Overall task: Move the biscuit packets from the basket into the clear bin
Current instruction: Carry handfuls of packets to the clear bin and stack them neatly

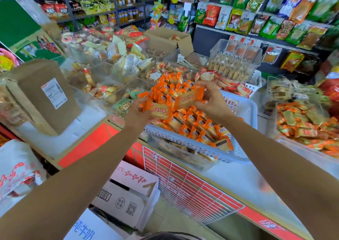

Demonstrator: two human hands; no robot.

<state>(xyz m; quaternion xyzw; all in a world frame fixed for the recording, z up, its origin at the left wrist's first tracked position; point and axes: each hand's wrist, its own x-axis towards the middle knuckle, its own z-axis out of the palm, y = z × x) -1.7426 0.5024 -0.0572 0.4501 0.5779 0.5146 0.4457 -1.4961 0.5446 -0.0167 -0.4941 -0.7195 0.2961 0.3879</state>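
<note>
Between both hands I hold a thick bunch of orange biscuit packets (172, 93), lifted above the white slotted basket (244, 109). My left hand (136, 112) grips the bunch's left end, fingers curled round a packet. My right hand (211, 100) clasps the right end, thumb on top. More orange packets (200, 127) lie heaped in the basket below. A clear bin (126, 89) stands just left of and behind the held bunch, holding a few green packets; its walls are hard to make out.
A brown cardboard box (45, 96) stands at left on the counter. Clear bins of mixed snacks (300, 122) flank the basket at right and behind. A white wire rack (187, 186) hangs on the counter front above cartons (128, 194) on the floor.
</note>
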